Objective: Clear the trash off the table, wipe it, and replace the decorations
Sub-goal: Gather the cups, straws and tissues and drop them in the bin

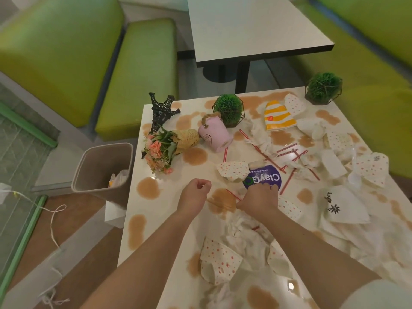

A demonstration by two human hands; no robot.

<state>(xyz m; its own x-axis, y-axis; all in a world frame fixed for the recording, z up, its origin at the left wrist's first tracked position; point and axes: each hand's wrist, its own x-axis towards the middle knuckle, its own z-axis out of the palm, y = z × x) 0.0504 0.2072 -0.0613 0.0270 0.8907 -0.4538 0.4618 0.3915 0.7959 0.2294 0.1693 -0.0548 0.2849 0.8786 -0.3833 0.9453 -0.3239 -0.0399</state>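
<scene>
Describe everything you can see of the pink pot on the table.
The pink pot is a small, smooth cylinder, seemingly ceramic or metal, tipped on its side on the white table with its mouth toward the far edge. A rope loop is tied at its rim, and dark print marks its side and base. It lies between the woven basket and the wire-framed green plant, near a red-striped straw, among brown spills.

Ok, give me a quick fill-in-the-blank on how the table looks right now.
1. The bin stands off the table's ____ edge.
2. The pink pot lies on its ____.
3. The right hand rests on a purple ____.
4. The brown puddles are ____ wiped.

Missing: left; side; sign; not yet
</scene>
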